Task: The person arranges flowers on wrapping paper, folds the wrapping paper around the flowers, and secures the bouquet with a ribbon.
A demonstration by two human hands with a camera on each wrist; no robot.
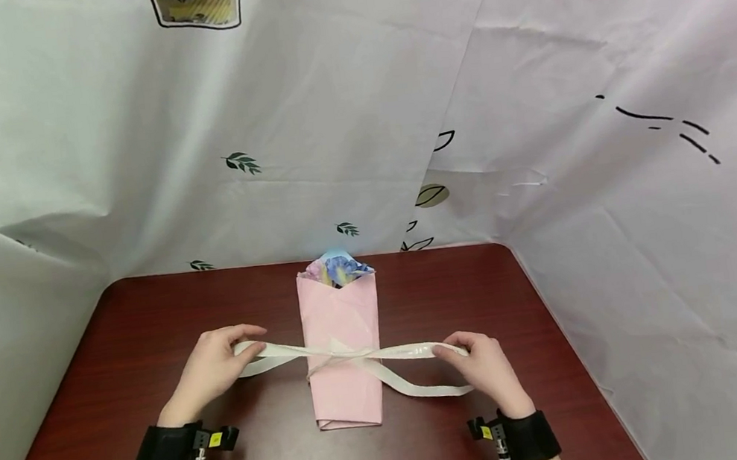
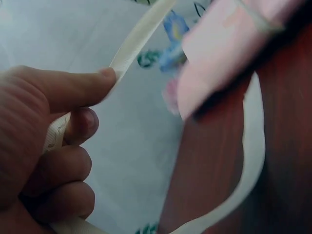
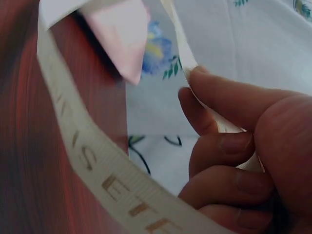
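A pink paper-wrapped bouquet [image 1: 339,315] lies on the table, its blue and pink flowers [image 1: 340,270] pointing away from me. Across its middle runs a cream ribbon [image 1: 395,352], its strands crossing over the paper. My left hand [image 1: 220,358] pinches one stretch of it left of the bouquet, thumb against the fingers. On the other side, my right hand [image 1: 484,364] pinches another stretch between thumb and curled fingers. Gold letters show on a loose ribbon loop [image 3: 112,180] in the right wrist view. In the left wrist view, a slack ribbon strand [image 2: 253,131] hangs beside the bouquet.
The dark red-brown table [image 1: 264,458] has rounded far corners. White cloth [image 1: 328,99] with leaf prints hangs behind it and along both sides. Each wrist wears a black strap [image 1: 165,452] with a small camera.
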